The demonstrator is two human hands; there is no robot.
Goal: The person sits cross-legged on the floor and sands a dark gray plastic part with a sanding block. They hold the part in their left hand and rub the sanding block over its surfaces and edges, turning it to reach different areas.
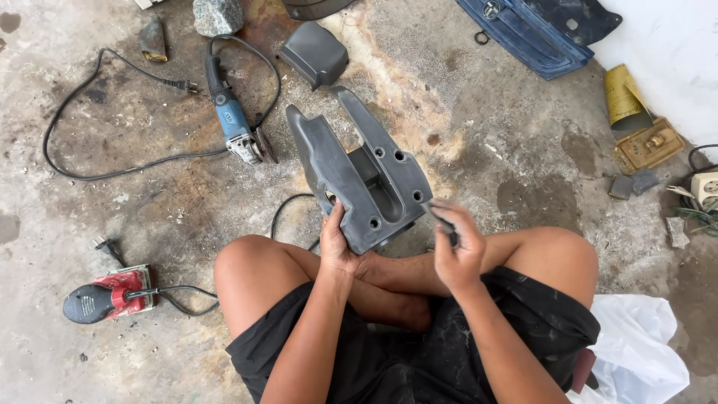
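Above our crossed legs, our left hand (338,251) clamps the forked grey plastic cover (359,176) upright by its lower edge, steadying it so our right hand (458,251), pinched around a small dark sanding piece (443,221), reaches its side.

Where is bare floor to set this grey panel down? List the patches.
Bare concrete lies between the grey panel and the blue panel. More lies bottom left, below the red sander. It is crowded around the grinder and its cord, and at the right edge by the sandpaper roll and socket.
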